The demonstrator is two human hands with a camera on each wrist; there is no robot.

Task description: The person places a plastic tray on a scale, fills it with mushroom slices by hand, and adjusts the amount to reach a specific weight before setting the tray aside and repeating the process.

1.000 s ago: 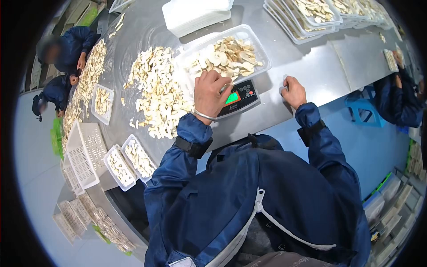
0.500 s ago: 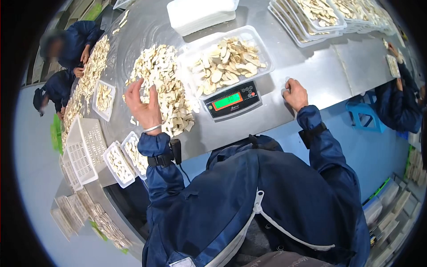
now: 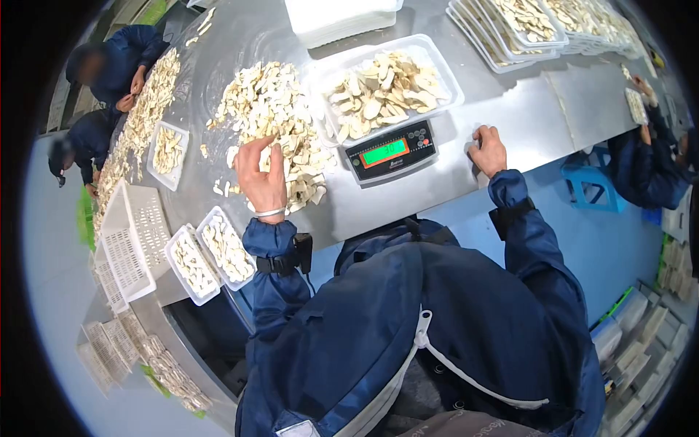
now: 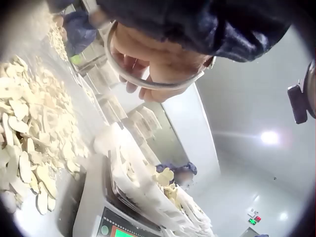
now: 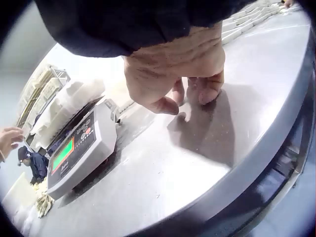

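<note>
A: The fingers (image 3: 271, 151) of the left hand (image 3: 260, 178) lie spread and fairly straight, tips down in the loose heap of sliced mushrooms (image 3: 273, 116) on the steel table (image 3: 524, 109).

B: Gripping any?

A: None that I can make out. The slices sit under and ahead of the fingertips, and the heap runs on beyond them towards the far side. In the left wrist view the hand (image 4: 148, 74) shows only from behind, past a metal bangle (image 4: 148, 84), with the slices (image 4: 29, 138) below it.

B: And the right hand?

A: The right hand (image 3: 488, 151) rests at the table's near edge, well apart from the heap, fingers curled under. The right wrist view shows its fingertips (image 5: 210, 94) touching the bare steel, nothing held.

B: What's between the two hands?

A: A digital scale (image 3: 391, 151), its display lit green, carrying a clear plastic tray (image 3: 444, 65) filled with slices. The tray stands just right of the heap.
</note>
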